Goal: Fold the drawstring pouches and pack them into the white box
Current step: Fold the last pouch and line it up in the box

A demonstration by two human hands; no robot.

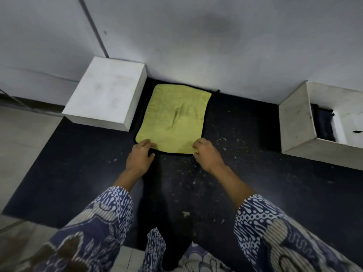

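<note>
A: Drawstring pouch (172, 118), one item: yellow-green face, black edging, lying flat on the dark mat (78, 163) on the floor, straight ahead of the person. Who holds it?

B: Both hands. Nearest the camera, patterned blue-and-white sleeves (110, 216). Then the left hand (139, 156), fingers curled over the near left corner of the pouch. The right hand (206, 155), fingers curled and pinching the near right corner. The near edge still lies on the mat.

A: Surface condition?

B: Mat speckled with pale crumbs and lint, thickest to the right of the pouch. Pale floor tile (21, 146) shows to the left of the mat.

A: Farther items?

B: Closed white block (106, 93), far left, just beside the pouch's left edge, top face smudged. A black cord end (216, 91) shows at the pouch's far right corner. White box (294, 122), far right, well apart from the pouch, open at the top, with dark folded fabric (323, 124) inside along its left wall; how many pieces, cannot tell. Grey wall (196, 36) behind everything; the pouch's far edge lies near its base.
</note>
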